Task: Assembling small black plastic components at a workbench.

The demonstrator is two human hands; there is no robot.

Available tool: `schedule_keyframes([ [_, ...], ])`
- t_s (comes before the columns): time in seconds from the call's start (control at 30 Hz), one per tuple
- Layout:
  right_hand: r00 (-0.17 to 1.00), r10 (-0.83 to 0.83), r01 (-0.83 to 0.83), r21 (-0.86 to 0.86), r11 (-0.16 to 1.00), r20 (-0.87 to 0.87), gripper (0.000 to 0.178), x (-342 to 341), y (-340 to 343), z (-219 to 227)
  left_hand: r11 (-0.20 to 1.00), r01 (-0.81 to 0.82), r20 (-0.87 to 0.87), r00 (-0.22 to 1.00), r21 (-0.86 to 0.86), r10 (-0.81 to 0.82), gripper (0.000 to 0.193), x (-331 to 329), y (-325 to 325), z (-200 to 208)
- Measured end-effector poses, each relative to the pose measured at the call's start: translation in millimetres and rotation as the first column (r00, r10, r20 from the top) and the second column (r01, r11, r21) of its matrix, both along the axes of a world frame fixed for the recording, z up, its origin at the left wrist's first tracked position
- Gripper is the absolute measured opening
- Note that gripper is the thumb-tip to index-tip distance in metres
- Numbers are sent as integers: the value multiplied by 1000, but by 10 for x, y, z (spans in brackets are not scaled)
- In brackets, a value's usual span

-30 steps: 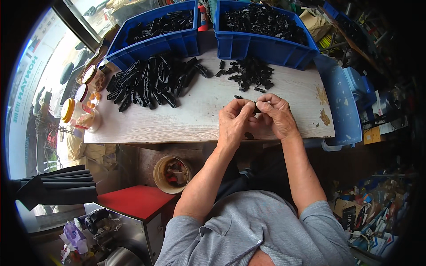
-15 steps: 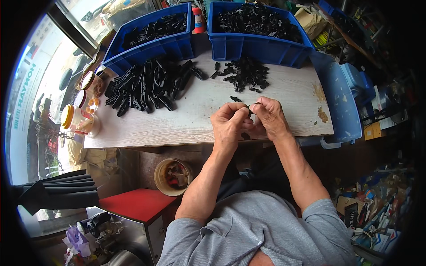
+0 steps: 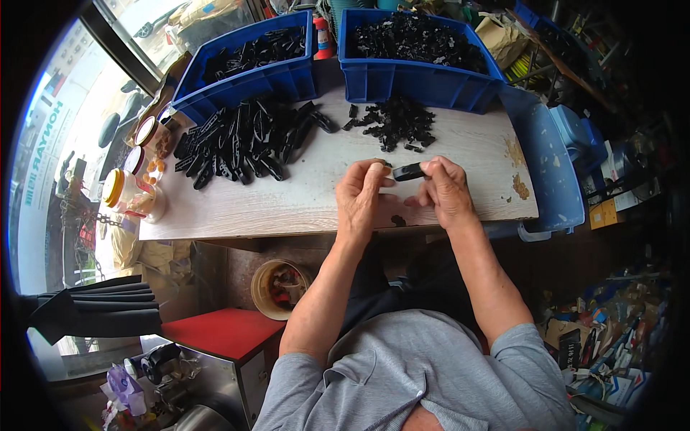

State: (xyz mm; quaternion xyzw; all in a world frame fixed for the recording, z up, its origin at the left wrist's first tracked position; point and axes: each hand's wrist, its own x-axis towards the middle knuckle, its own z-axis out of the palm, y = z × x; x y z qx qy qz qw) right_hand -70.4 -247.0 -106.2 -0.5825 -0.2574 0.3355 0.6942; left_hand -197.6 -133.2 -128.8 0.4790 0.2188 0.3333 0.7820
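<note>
A slim black plastic part point(image 3: 410, 172) is stretched between my hands above the table's near edge. My right hand point(image 3: 450, 192) pinches its right end between thumb and fingers, the lower fingers curled loosely. My left hand point(image 3: 357, 197) is closed at the other end, thumb against forefinger; its fingertips hide that end. Just behind the left fingertips a small black piece point(image 3: 386, 163) shows in part; whether it is held I cannot tell. Beyond my hands lies a heap of small black clips point(image 3: 399, 123). To the left is a larger heap of long black parts point(image 3: 233, 140).
Two blue bins, one of long black parts point(image 3: 244, 82) and one of small pieces point(image 3: 420, 79), stand along the back of the pale table point(image 3: 309, 201). Jars point(image 3: 129, 192) line its left end. A bucket point(image 3: 281, 289) and red-topped cabinet point(image 3: 223, 332) are below.
My hands have drawn slightly apart, and the black part, mostly hidden between my fingers before, now shows lengthwise. My left hand has shifted a little left.
</note>
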Motion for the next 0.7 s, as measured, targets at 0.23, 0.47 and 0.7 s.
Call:
schedule_keyframes([
  [0.23,846,-485,472,-109,875,-223,29,582,-458,91,236,-64,-52,887,970,458,24,77,283,89],
  [0.47,624,-747,741,-130,658,-230,39,1118,-907,157,69,262,-267,873,962,409,10,205,419,-81],
  [0.7,959,-256,240,-126,963,-125,29,521,-473,45,583,25,-207,947,812,248,5,139,241,-48],
])
